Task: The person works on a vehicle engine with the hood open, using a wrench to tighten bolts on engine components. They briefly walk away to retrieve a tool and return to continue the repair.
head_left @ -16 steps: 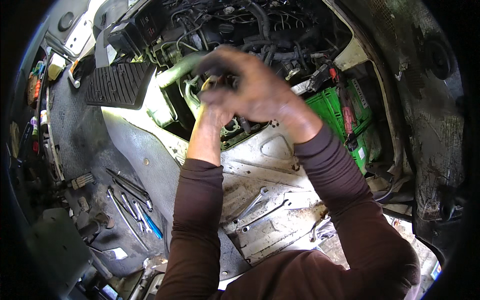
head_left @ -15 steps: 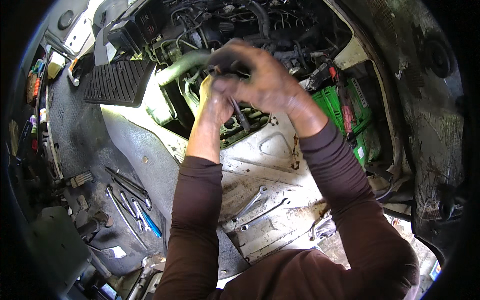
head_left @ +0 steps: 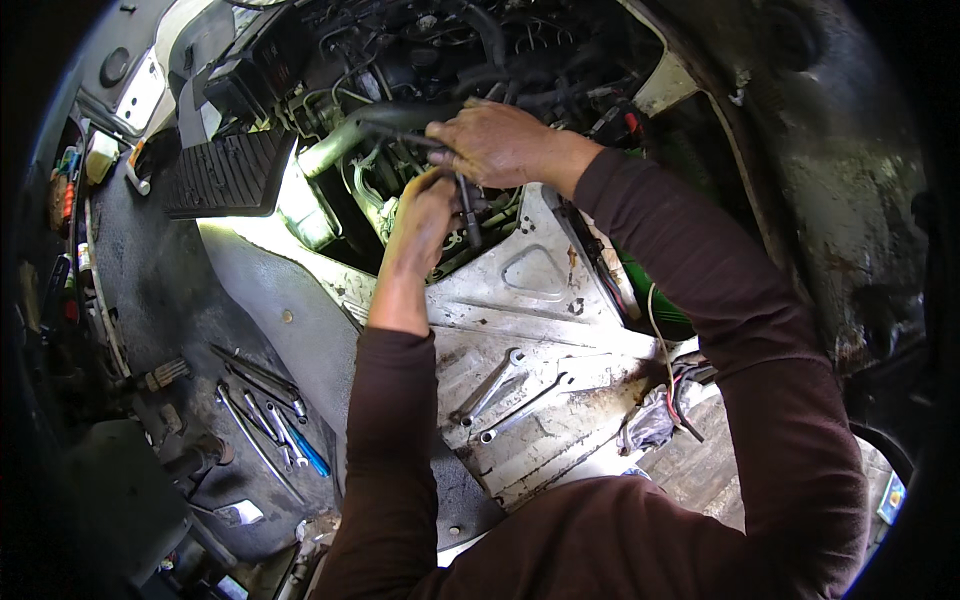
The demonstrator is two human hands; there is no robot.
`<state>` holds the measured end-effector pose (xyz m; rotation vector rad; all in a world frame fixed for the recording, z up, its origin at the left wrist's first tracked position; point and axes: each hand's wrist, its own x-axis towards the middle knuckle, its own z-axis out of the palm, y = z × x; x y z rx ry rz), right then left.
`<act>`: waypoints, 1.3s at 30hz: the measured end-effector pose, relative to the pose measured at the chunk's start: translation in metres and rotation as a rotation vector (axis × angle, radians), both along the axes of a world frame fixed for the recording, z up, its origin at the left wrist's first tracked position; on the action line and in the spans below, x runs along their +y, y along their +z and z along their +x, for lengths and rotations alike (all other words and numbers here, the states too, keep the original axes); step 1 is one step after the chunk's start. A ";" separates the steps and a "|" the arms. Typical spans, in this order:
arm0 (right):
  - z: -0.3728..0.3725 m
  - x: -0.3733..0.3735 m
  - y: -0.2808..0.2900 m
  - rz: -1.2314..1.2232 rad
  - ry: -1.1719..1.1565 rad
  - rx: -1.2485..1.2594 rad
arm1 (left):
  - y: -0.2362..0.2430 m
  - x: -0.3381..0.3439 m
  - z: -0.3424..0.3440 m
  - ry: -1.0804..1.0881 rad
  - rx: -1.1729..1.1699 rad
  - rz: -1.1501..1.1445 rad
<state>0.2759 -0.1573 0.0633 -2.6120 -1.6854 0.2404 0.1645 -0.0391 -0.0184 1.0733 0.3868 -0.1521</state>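
Note:
Over the open engine bay (head_left: pixel 420 60), both my hands are close together. My right hand (head_left: pixel 500 145) is closed on a dark ratchet wrench (head_left: pixel 395 134), whose bar sticks out to the left. From its head a dark extension with a socket (head_left: pixel 471 220) points down toward the bay's near edge. Just to the left and below, my left hand (head_left: pixel 422 218) is curled beside the extension. Its fingertips are partly hidden, so what they grip is unclear. Behind the hands runs a thick pale hose (head_left: pixel 345 145).
Two spanners (head_left: pixel 525 407) lie on the white metal panel (head_left: pixel 545 310) before me. Several tools, one a blue-handled tool (head_left: pixel 308 455), lie on the floor to the left. A black ribbed pedal (head_left: pixel 230 175) is at the upper left. Loose wires (head_left: pixel 672 390) hang right of the panel.
My right hand has turned and moved slightly, its forearm now more sideways across the green battery. The left hand has dropped a little. The ratchet's bar now shows plainly to the left.

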 end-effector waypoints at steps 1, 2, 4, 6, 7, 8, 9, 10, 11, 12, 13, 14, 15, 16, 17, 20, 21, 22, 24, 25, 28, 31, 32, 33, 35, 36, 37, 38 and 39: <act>-0.003 0.007 0.010 -0.071 0.029 0.015 | -0.002 0.001 -0.009 -0.006 -0.117 0.175; -0.003 0.005 0.000 0.072 0.119 -0.060 | -0.012 -0.001 -0.017 -0.020 -0.232 0.347; -0.003 0.010 -0.012 0.112 0.154 -0.099 | -0.025 -0.008 -0.026 -0.042 -0.255 0.748; -0.003 0.015 -0.014 0.082 0.131 -0.111 | -0.031 -0.008 -0.022 -0.040 -0.306 0.801; 0.000 0.012 -0.013 0.047 0.074 -0.091 | -0.029 -0.008 -0.018 -0.041 -0.340 0.823; 0.002 0.010 -0.012 0.012 0.017 -0.072 | -0.026 -0.007 -0.017 -0.093 -0.307 0.875; 0.005 0.007 -0.010 -0.023 -0.041 -0.052 | -0.023 -0.006 -0.017 -0.112 -0.314 0.839; 0.001 0.012 -0.003 -0.074 -0.033 -0.058 | -0.024 -0.003 -0.016 -0.125 -0.316 0.804; -0.003 0.016 0.000 -0.083 0.002 -0.101 | -0.022 -0.001 -0.017 -0.142 -0.311 0.770; -0.007 0.020 0.002 -0.093 0.039 -0.145 | -0.019 0.005 -0.015 -0.218 -0.197 0.588; -0.013 0.027 0.003 -0.097 0.081 -0.180 | -0.018 0.005 -0.017 -0.210 -0.206 0.634; -0.019 0.034 0.007 -0.163 -0.032 -0.114 | -0.014 0.003 -0.018 -0.202 -0.220 0.680; -0.028 0.049 0.009 -0.264 -0.106 -0.162 | -0.010 0.001 -0.019 -0.194 -0.233 0.727; -0.030 0.059 0.007 -0.370 -0.195 -0.214 | 0.023 -0.010 -0.023 -0.210 -0.154 0.821; -0.040 0.070 0.011 -0.468 -0.261 -0.271 | 0.014 -0.007 -0.025 -0.169 -0.225 0.843; -0.040 0.069 0.026 -0.427 -0.168 -0.282 | -0.010 -0.003 -0.024 -0.119 -0.311 0.748; -0.031 0.062 0.016 -0.335 -0.161 -0.242 | -0.006 -0.005 -0.022 -0.138 -0.240 0.620; -0.030 0.062 0.036 -0.392 -0.109 -0.097 | -0.001 -0.002 -0.024 -0.114 -0.220 0.646; -0.016 0.037 0.032 -0.215 -0.025 -0.017 | -0.017 0.000 -0.018 -0.117 -0.175 0.553; -0.011 0.028 0.034 -0.174 -0.047 0.070 | -0.014 -0.002 -0.017 -0.134 -0.172 0.592; -0.002 0.016 0.017 -0.020 0.068 0.020 | -0.003 -0.007 -0.017 -0.171 -0.125 0.641; 0.002 0.014 0.011 0.049 0.203 -0.019 | -0.006 -0.006 -0.018 -0.098 -0.152 0.674; 0.002 0.014 0.010 0.054 0.183 -0.004 | -0.005 -0.006 -0.018 -0.109 -0.136 0.674; 0.001 0.012 0.009 0.060 0.162 0.010 | -0.004 -0.005 -0.018 -0.121 -0.120 0.674; 0.001 0.011 0.007 0.089 0.163 0.016 | -0.003 -0.004 -0.018 -0.127 -0.112 0.665; 0.002 0.011 0.006 0.112 0.184 0.010 | -0.006 -0.003 -0.018 -0.123 -0.119 0.656; 0.003 0.012 0.005 0.134 0.203 0.001 | -0.004 -0.002 -0.016 -0.120 -0.127 0.645; 0.003 0.012 0.003 0.131 0.202 -0.002 | -0.003 -0.002 -0.018 -0.115 -0.143 0.694; 0.001 0.013 0.000 0.128 0.200 -0.005 | 0.000 -0.002 -0.021 -0.111 -0.159 0.742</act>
